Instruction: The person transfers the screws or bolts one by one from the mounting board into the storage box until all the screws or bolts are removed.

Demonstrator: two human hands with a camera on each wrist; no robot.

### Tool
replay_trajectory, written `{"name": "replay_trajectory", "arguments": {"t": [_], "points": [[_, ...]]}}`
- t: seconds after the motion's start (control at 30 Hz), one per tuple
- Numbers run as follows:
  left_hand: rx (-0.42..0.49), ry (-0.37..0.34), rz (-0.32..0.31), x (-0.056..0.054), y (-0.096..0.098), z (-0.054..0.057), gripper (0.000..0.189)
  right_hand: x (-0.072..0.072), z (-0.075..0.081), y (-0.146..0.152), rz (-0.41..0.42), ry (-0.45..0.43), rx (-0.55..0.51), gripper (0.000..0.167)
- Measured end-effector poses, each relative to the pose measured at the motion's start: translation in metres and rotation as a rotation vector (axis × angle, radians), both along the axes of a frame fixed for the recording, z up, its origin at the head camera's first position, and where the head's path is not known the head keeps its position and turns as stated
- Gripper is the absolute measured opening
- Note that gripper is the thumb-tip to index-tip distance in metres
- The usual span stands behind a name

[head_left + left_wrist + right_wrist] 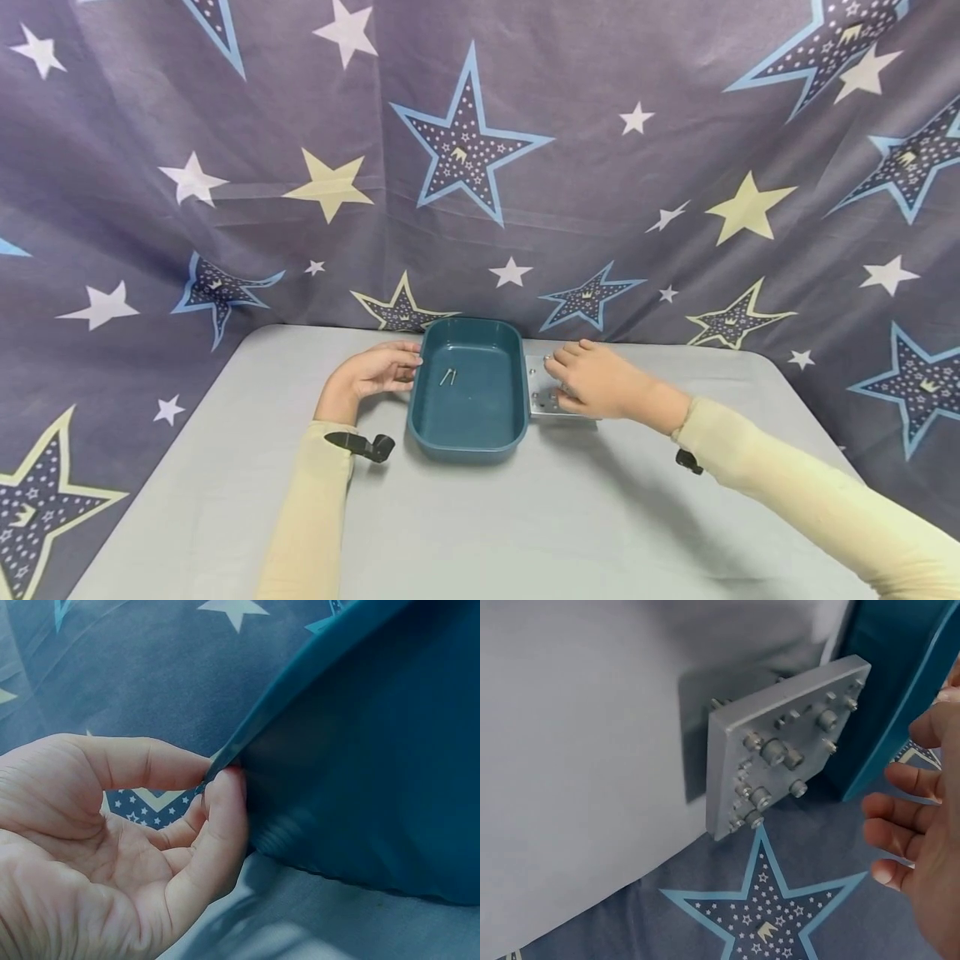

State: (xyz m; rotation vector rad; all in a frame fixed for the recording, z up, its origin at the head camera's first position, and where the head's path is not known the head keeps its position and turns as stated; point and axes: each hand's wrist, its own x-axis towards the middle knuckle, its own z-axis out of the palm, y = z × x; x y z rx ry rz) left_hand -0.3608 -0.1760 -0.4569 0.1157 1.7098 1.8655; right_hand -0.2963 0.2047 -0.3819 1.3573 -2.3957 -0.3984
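A teal rectangular tray (pixel 471 425) sits at the back of the table, with two thin screws (pixel 447 377) lying inside. At its left side, my left hand (pixel 384 369) pinches the rim between thumb and fingers, as the left wrist view shows. Against the tray's right side is a thick metal plate (pixel 780 712) fitted with several bolts (pixel 774 753), some poking out underneath. My right hand (pixel 600 381) hovers over this plate in the head view. In the right wrist view its fingers (pixel 900 806) are loosely bent, apart from the bolts, with nothing visible in them.
A pale grey cloth covers the table (pixel 480 533). Right behind its far edge hangs a dark curtain (pixel 570 200) printed with stars. Dark straps with small camera mounts (pixel 378 448) are worn on both wrists.
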Motion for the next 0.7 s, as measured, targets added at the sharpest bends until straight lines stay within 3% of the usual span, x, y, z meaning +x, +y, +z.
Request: {"name": "replay_trajectory", "arguments": {"t": [0.7], "points": [[-0.017,0.032,-0.008,0.001,-0.002,0.001,0.038,-0.012,-0.028,-0.019,-0.035,-0.119,0.038,0.020]]}}
